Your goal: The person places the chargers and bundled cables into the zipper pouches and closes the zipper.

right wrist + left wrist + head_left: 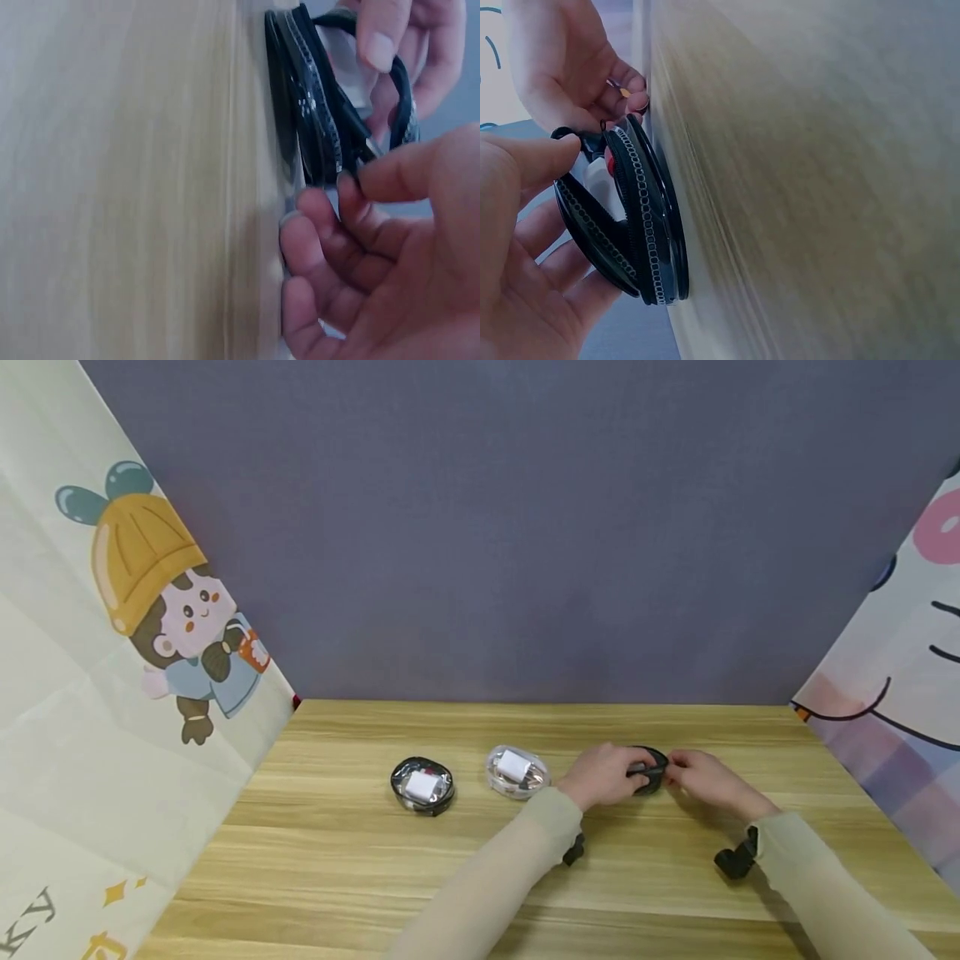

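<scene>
A small oval black zip pouch [651, 217] stands on the table with its zipper partly undone and its lid lifted. Inside, a white block [604, 186] and a bit of red show in the left wrist view; a dark cable end [365, 142] appears in the right wrist view. My left hand [606, 774] grips the raised lid between thumb and fingers. On the pouch's other side, my right hand [705, 778] pinches its edge by the zipper with thumb and forefinger; the fingertips hide what exactly is pinched.
To the left of my hands lies a clear white-rimmed pouch [517, 772] with a white charger block and cable. Farther left is a black-rimmed clear pouch [422, 786] with similar contents. A grey-blue panel [495, 543] rises behind the wooden table [337, 877], with printed cloths at both sides.
</scene>
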Available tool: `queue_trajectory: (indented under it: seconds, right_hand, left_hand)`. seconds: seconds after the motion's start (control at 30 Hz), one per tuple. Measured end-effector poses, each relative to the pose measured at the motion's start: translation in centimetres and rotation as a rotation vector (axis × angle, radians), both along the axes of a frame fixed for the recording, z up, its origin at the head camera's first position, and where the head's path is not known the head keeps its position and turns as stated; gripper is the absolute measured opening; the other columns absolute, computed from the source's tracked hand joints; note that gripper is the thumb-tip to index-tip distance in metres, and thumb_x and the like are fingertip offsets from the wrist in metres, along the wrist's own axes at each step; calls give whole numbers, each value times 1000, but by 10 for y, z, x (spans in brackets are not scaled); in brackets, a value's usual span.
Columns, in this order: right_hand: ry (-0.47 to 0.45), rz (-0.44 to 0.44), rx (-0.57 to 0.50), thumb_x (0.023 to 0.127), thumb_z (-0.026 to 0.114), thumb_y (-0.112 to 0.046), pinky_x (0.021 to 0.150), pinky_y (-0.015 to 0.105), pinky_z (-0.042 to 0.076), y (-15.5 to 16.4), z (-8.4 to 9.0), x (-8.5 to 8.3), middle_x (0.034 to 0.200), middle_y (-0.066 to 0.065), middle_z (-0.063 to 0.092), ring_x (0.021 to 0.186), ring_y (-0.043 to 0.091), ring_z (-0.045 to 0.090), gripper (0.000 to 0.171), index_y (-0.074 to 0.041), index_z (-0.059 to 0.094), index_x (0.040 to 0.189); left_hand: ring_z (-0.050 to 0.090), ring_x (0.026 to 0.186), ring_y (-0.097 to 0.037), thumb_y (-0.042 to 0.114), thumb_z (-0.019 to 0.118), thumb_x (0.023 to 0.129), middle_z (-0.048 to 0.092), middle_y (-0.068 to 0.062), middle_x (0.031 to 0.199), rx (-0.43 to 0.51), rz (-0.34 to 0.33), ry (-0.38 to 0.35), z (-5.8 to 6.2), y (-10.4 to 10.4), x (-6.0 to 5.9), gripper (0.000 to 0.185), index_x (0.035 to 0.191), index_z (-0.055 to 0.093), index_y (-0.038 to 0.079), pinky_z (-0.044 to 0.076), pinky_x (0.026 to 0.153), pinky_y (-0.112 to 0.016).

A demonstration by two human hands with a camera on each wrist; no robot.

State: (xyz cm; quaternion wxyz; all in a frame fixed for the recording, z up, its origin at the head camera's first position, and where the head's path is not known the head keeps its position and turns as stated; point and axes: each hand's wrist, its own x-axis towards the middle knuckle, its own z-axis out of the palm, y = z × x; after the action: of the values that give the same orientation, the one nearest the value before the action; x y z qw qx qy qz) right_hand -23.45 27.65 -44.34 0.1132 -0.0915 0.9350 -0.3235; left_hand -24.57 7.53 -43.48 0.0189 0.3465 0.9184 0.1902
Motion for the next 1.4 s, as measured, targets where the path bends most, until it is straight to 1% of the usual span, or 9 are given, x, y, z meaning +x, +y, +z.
queue_trajectory:
  seconds: [0.23,0.4,0.63,0.87,0.97,1.1,1.17,1.27,1.4]
  right_hand:
    - [5,-49,20,92,41,-14,55,30,33,-5,2,1,72,5,57,57,17,41,23,-4,59,82]
    - [-9,-46,-36,92,42,-13,56,30,32,-2,1,0,74,7,57,59,17,40,23,-3,60,83]
    - [-28,-34,-108,92,43,-9,58,30,33,0,-1,-1,77,8,59,64,18,42,21,0,60,85]
    - [-5,4,-83,95,48,-12,57,30,33,-1,-2,0,73,8,55,59,17,39,20,-1,59,84]
    - [11,19,-64,96,51,-19,56,29,34,0,-5,0,69,6,52,56,16,39,22,-2,58,83]
    - [17,16,-57,96,54,-23,50,28,34,3,-7,0,65,4,49,51,16,38,24,-3,56,82]
    - [22,10,-57,95,54,-22,49,29,35,4,-8,0,65,4,50,51,16,40,22,-4,57,83]
    - [48,-3,-44,95,52,-18,50,28,39,5,-8,-1,72,3,58,57,16,48,17,-6,61,86]
    - [69,-26,-48,93,52,-14,53,27,44,5,-7,-1,80,2,66,69,15,58,15,-6,64,89]
  left_hand:
    - [59,94,-4,35,60,92,63,14,111,13,-11,15,0,-1,-2,26,118,61,37,48,76,-20]
    - [59,91,-3,34,64,89,62,16,110,-36,14,29,-4,3,-5,31,118,59,40,48,73,-21]
    - [59,97,-4,43,69,82,62,18,111,-89,51,78,-5,8,-5,36,117,59,39,48,81,-22]
    - [58,94,-2,60,71,71,61,19,111,-156,32,144,-7,12,-3,52,116,58,37,48,74,-20]
    - [57,95,-2,48,71,79,60,18,113,-159,3,148,-4,10,-4,43,118,59,35,47,74,-19]
    - [57,97,-2,31,65,86,61,17,113,-91,-12,93,-2,6,-6,32,117,61,35,46,76,-19]
    - [57,98,-2,28,62,88,61,17,113,-50,-13,73,-2,4,-7,29,117,62,34,46,78,-19]
    - [57,95,-1,25,62,88,62,16,111,-7,-11,84,-2,0,-10,28,115,63,32,46,76,-18]
    - [57,95,-2,29,64,87,62,16,111,-18,1,113,0,-3,-13,28,115,62,32,47,76,-19]
